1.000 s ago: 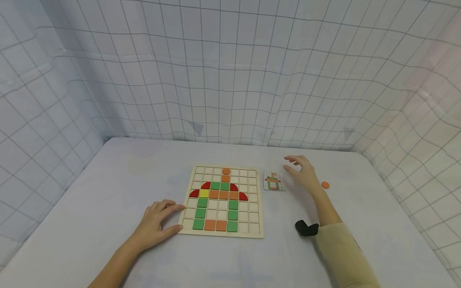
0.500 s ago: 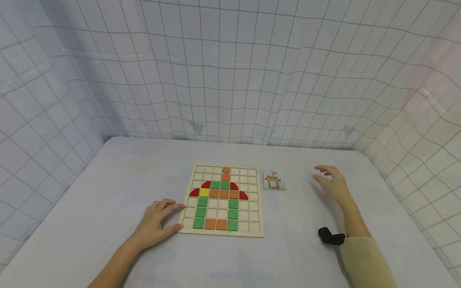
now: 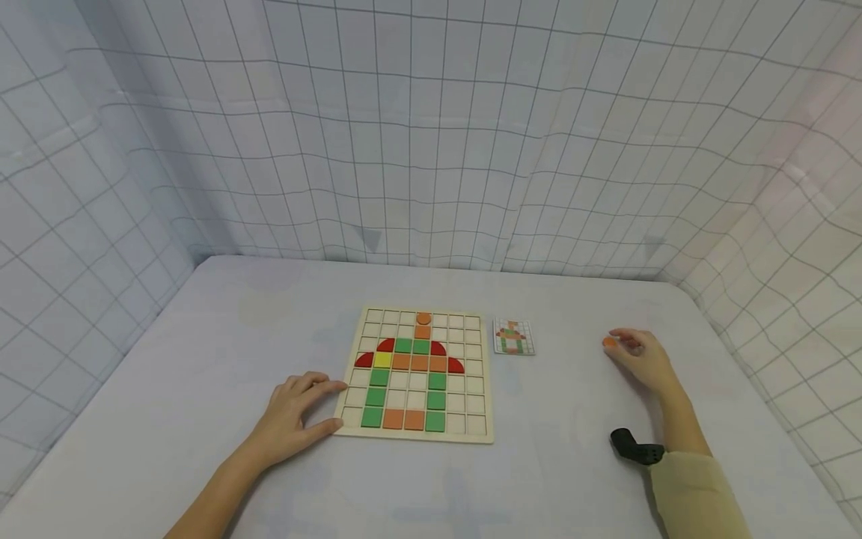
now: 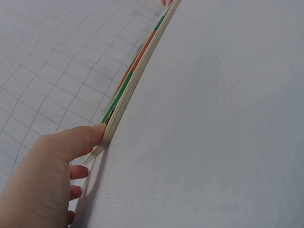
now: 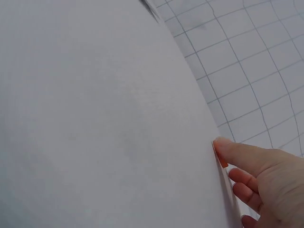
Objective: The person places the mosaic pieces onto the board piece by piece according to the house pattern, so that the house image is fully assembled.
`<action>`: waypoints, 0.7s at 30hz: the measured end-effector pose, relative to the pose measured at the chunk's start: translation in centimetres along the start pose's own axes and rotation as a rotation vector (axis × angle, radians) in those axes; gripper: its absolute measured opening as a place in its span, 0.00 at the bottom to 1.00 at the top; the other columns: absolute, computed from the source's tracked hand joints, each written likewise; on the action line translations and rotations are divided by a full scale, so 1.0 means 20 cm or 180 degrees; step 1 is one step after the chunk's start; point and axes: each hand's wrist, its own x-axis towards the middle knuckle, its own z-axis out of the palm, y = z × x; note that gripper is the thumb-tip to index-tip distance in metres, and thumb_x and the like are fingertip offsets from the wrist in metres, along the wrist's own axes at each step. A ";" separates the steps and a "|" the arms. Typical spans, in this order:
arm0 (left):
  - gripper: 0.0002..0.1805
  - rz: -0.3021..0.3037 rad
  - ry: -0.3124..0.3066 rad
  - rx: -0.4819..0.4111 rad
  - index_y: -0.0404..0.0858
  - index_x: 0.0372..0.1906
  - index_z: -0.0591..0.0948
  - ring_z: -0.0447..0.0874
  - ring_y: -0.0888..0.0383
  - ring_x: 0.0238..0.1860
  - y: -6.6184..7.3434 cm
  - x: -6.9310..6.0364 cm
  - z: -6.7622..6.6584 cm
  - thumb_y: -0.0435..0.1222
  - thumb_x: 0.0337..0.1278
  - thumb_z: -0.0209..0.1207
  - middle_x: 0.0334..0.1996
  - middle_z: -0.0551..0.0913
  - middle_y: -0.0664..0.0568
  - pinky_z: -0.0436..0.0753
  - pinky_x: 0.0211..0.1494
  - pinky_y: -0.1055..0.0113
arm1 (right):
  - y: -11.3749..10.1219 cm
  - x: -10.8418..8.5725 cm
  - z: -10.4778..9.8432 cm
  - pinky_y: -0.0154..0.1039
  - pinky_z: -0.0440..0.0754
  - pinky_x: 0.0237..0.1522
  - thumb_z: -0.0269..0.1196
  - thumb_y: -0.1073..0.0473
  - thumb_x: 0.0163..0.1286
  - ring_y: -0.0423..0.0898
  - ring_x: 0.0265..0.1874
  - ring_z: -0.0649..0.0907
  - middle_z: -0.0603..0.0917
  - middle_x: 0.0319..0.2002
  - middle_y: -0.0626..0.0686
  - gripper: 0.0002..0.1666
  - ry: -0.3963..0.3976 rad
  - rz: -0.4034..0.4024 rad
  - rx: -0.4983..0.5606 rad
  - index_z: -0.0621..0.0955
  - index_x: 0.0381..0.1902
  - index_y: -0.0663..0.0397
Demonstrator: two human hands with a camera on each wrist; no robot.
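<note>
A square wooden board (image 3: 475,385) with a grid of cells lies mid-table. Green, orange, red and yellow tiles make a figure in it, topped by an orange disc (image 3: 423,319). My left hand (image 3: 289,419) rests at the board's left edge, thumb and index finger spread and touching the rim; the left wrist view shows the thumb (image 4: 78,140) on the edge. Off to the right, my right hand (image 3: 644,361) pinches a second orange disc (image 3: 609,342) between thumb and fingers, close to the table. Part of that disc (image 5: 221,159) is hidden by the thumb in the right wrist view.
A small pattern card (image 3: 514,337) showing a similar coloured figure lies just right of the board. The black wrist camera (image 3: 636,448) sits at my right wrist. White grid-lined cloth (image 3: 431,150) hangs behind and at both sides of the white table.
My right hand has moved right, away from beside the card, and its thumb and fingers have closed on the loose orange disc. The left hand has stayed at the board's edge.
</note>
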 end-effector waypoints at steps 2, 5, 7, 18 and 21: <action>0.23 -0.0002 -0.0004 -0.0005 0.48 0.49 0.78 0.67 0.54 0.44 0.00 0.00 0.00 0.46 0.42 0.66 0.44 0.74 0.54 0.61 0.43 0.54 | 0.01 0.00 0.00 0.52 0.66 0.49 0.60 0.54 0.64 0.57 0.48 0.70 0.72 0.48 0.66 0.24 -0.0017 0.0006 0.0005 0.74 0.52 0.66; 0.23 0.0001 -0.0004 -0.0011 0.48 0.49 0.78 0.67 0.54 0.44 0.00 0.00 0.00 0.46 0.42 0.66 0.44 0.73 0.55 0.61 0.43 0.54 | 0.02 0.00 0.00 0.54 0.66 0.49 0.60 0.54 0.64 0.58 0.47 0.70 0.71 0.48 0.66 0.24 -0.0022 0.0006 0.0001 0.74 0.52 0.67; 0.23 0.0003 -0.0002 -0.0010 0.48 0.49 0.78 0.67 0.54 0.44 0.00 0.00 0.00 0.46 0.42 0.66 0.44 0.73 0.55 0.61 0.43 0.54 | 0.02 -0.01 0.01 0.54 0.66 0.49 0.60 0.54 0.64 0.58 0.47 0.70 0.70 0.48 0.66 0.24 -0.0014 0.0024 -0.0009 0.75 0.52 0.67; 0.23 -0.0034 -0.0019 -0.0004 0.48 0.49 0.78 0.67 0.54 0.44 0.00 0.00 0.00 0.46 0.42 0.66 0.44 0.73 0.55 0.61 0.43 0.54 | 0.04 0.00 0.02 0.57 0.65 0.49 0.59 0.51 0.64 0.61 0.48 0.70 0.70 0.48 0.66 0.25 0.0065 0.0083 -0.0074 0.76 0.49 0.67; 0.24 -0.0052 -0.0033 0.0002 0.48 0.49 0.78 0.67 0.54 0.44 0.00 0.00 0.00 0.46 0.42 0.66 0.44 0.73 0.55 0.61 0.44 0.54 | 0.04 0.00 0.02 0.58 0.64 0.49 0.59 0.50 0.64 0.61 0.49 0.69 0.70 0.49 0.67 0.26 0.0049 0.0129 -0.0103 0.75 0.50 0.66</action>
